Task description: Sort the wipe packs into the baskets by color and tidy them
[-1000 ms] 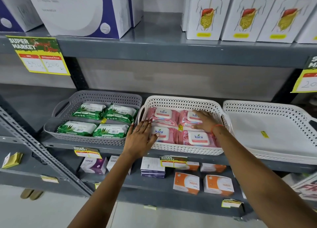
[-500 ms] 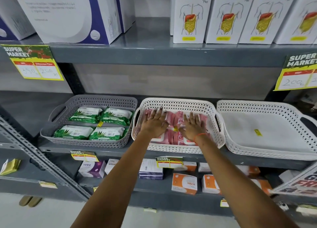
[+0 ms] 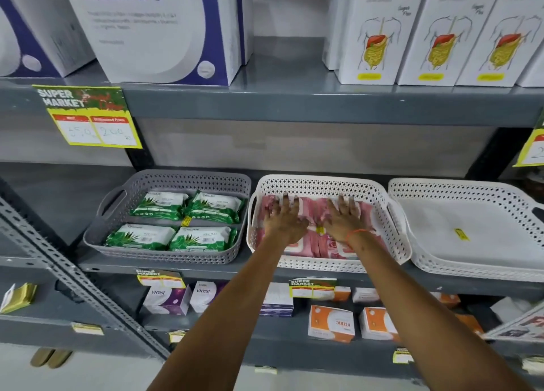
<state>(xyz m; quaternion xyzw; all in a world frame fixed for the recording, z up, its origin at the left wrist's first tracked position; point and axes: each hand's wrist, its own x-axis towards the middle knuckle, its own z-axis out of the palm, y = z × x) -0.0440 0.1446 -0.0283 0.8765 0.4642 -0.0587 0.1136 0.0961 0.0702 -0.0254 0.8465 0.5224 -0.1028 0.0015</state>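
Several pink wipe packs (image 3: 316, 245) lie flat in the middle white basket (image 3: 321, 184) on the grey shelf. My left hand (image 3: 284, 218) and my right hand (image 3: 343, 218) both rest palm down on these packs, fingers spread, holding nothing. The hands hide most of the far packs. To the left, a grey basket (image 3: 173, 180) holds several green wipe packs (image 3: 173, 223) in two neat rows. A second white basket (image 3: 471, 190) on the right holds only a small yellow sticker (image 3: 461, 234).
Large white and purple boxes (image 3: 153, 28) and white boxes with a stomach drawing (image 3: 374, 34) stand on the shelf above. Small purple and orange boxes (image 3: 331, 323) fill the shelf below. Yellow price tags (image 3: 94, 120) hang from shelf edges. A slanted metal brace (image 3: 73, 276) crosses the left.
My left hand has moved from the basket's near left edge onto the pink packs. Both hands have slid further back over the packs and lie flat side by side.
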